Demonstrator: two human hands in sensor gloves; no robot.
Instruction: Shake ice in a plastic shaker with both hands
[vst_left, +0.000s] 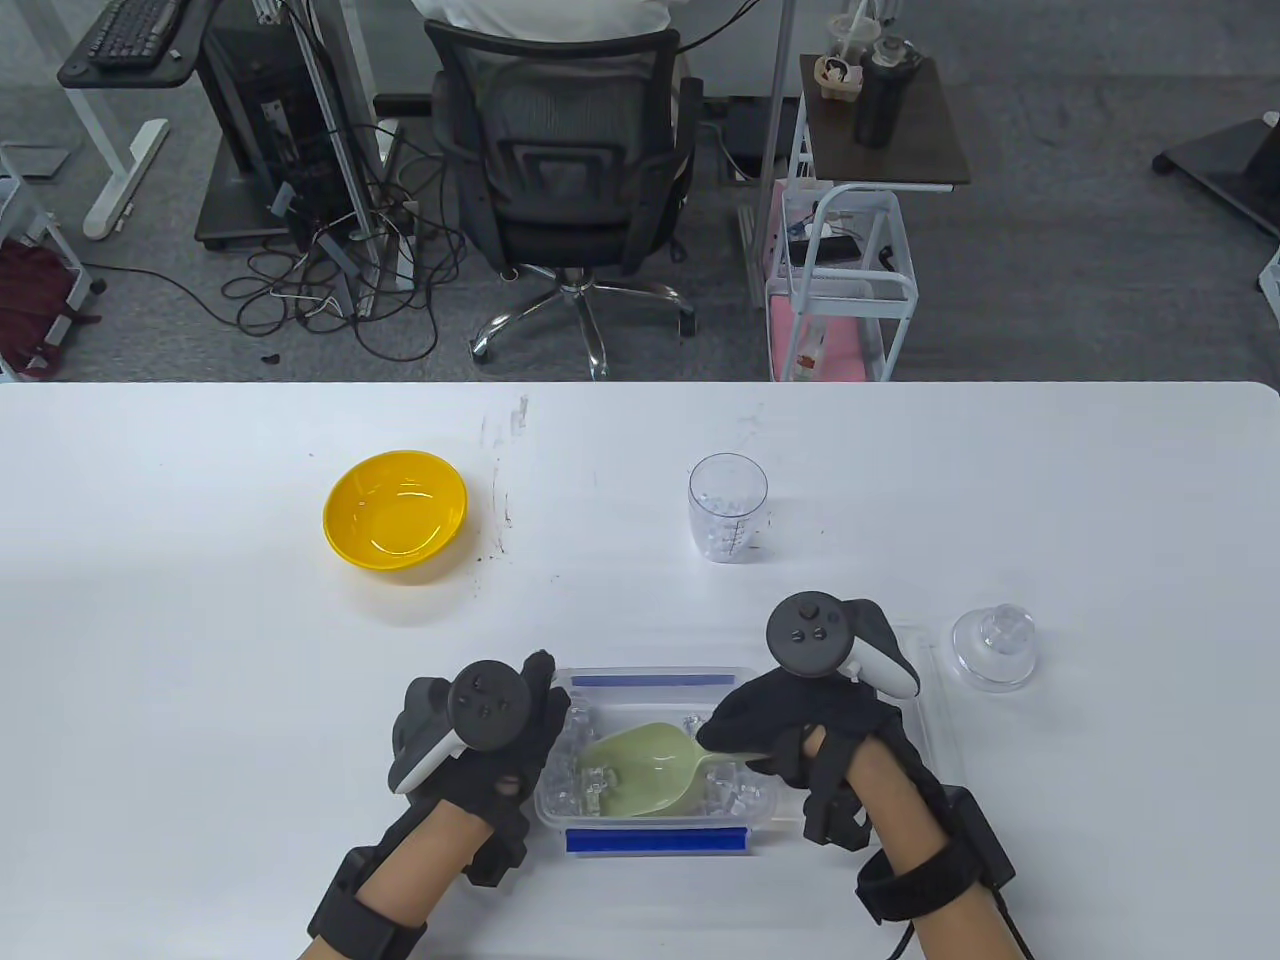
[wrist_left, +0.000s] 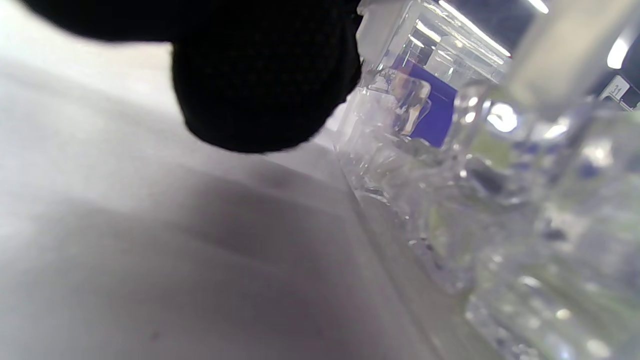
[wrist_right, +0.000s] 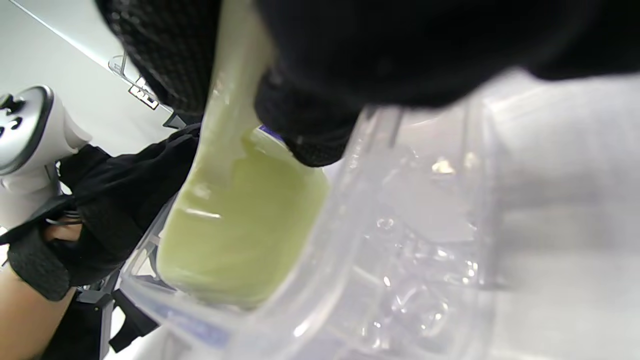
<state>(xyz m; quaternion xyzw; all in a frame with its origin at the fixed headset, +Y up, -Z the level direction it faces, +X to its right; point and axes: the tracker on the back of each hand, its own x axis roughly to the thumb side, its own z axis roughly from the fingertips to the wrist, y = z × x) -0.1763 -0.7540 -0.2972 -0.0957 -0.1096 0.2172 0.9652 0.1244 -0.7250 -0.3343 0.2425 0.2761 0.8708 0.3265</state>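
Note:
A clear plastic shaker cup (vst_left: 728, 507) stands upright in the middle of the table, with some ice in its bottom. Its clear domed lid (vst_left: 993, 646) lies apart at the right. A clear ice box (vst_left: 590, 812) with blue tape strips sits at the front, holding ice cubes (vst_left: 566, 752). My right hand (vst_left: 790, 722) grips the handle of a pale green scoop (vst_left: 648, 765) whose bowl lies in the box; the scoop also shows in the right wrist view (wrist_right: 240, 220). My left hand (vst_left: 500, 735) rests against the box's left side; the left wrist view shows the box wall (wrist_left: 425, 150).
A yellow bowl (vst_left: 395, 512) stands at the left middle of the table. The table's far edge runs behind the shaker cup; an office chair and carts stand on the floor beyond it.

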